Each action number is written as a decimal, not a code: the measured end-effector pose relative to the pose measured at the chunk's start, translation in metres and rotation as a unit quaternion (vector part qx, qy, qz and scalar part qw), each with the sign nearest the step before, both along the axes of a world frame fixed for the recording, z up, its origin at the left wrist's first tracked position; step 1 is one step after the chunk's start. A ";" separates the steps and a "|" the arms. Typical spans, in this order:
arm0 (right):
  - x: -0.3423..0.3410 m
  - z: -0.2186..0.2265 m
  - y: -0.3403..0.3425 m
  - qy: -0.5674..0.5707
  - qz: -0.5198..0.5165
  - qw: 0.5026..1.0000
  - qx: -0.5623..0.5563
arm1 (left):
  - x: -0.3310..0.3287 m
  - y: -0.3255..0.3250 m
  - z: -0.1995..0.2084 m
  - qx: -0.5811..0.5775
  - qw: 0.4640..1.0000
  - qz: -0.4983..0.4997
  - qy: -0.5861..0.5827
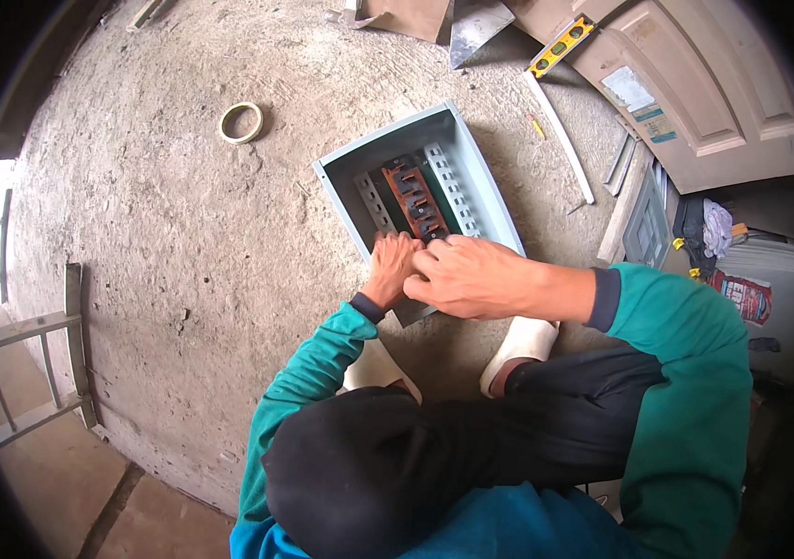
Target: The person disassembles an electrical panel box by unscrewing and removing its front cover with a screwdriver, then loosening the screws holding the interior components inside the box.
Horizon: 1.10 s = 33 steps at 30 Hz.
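A grey metal electrical panel box (490, 177) lies open side up on the concrete floor in front of my feet. Inside it runs a copper busbar assembly (413, 197) with black insulators, between two slotted metal mounting rails (453, 186). My left hand (391, 270) and my right hand (472, 276) meet over the near end of the box, at the lower end of the busbar assembly. Both have curled, pinched fingers. Whatever lies between the fingertips is hidden by the hands themselves.
A roll of tape (240, 123) lies on the concrete at far left. Beyond the box on the right are a yellow spirit level (560, 47), a white strip (560, 135) and a panelled door (695, 84). A grey panel cover (649, 224) leans at right; a metal frame (75, 335) stands left.
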State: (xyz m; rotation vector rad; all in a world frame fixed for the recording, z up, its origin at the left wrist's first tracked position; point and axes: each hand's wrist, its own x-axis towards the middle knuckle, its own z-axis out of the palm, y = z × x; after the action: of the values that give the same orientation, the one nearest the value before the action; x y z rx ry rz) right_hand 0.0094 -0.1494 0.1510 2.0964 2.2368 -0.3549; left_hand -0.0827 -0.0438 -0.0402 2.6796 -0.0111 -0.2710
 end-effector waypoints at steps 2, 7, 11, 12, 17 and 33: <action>0.006 -0.001 -0.001 0.071 0.085 0.979 0.171 | -0.004 -0.003 0.004 -0.036 0.995 0.048 -0.081; 0.001 0.010 0.002 0.048 0.027 0.998 0.018 | -0.005 -0.001 0.004 -0.006 0.996 0.022 -0.090; -0.005 0.009 0.001 -0.004 -0.006 0.998 -0.064 | -0.001 -0.001 0.000 0.006 0.999 0.019 -0.047; -0.003 0.009 0.001 -0.005 -0.006 0.998 -0.065 | -0.002 -0.002 0.000 0.006 0.999 0.019 -0.048; 0.004 0.008 0.000 0.013 0.022 1.000 -0.013 | -0.002 -0.002 -0.005 0.000 0.997 0.026 -0.074; 0.011 0.020 0.003 0.031 -0.017 0.985 -0.168 | -0.007 -0.002 0.001 -0.020 0.991 0.040 -0.125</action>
State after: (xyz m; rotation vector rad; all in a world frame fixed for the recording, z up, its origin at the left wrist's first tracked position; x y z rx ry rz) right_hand 0.0205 -0.1465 0.1705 1.9698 2.0031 -0.7503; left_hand -0.0899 -0.0456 -0.0388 2.6481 0.0122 0.0905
